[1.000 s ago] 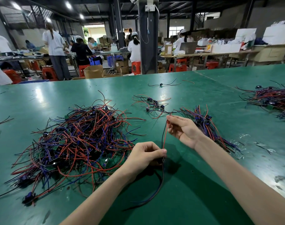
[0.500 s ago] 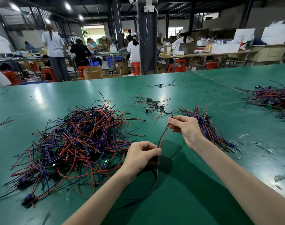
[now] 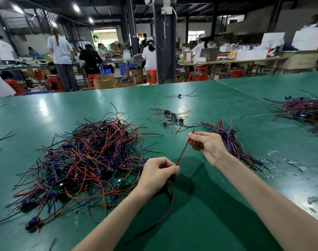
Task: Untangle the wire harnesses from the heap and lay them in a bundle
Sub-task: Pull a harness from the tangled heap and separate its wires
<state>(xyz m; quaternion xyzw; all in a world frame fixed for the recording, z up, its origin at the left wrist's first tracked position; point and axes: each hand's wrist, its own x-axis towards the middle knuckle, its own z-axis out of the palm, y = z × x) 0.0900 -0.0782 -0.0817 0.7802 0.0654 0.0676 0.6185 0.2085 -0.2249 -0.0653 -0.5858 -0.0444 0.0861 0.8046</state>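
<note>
Held harness: 1 red+black wire pair, pulled taut on a slant between both hands, above the desk, just R of the heap.
Connector: dark, at harness's lower end, right under the left hand; blue/black tails loop down from it toward the near desk edge.
Left hand: grip closed on lower end of harness, fingers curled, thumb + forefinger pinching the wire.
Right hand: grip pinches upper end; wire tip pokes out past the fingertips.
Heap: big tangle of red, blue, black wires w/ small dark connectors, lying on desk L of the hands; left wrist at its R fringe.
Bundle: harnesses laid roughly parallel on a slant, just behind + R of right hand.
Loose group: a few harnesses on far side of hands, between heap and bundle.
Single harness: alone, farther back.
2nd pile: far R, well apart from the rest.
Desk: green, glossy surface.
Plastic scraps: clear bits on desk R of bundle.
Background: people at other desks, red stools, cardboard boxes; detail blurred.
</note>
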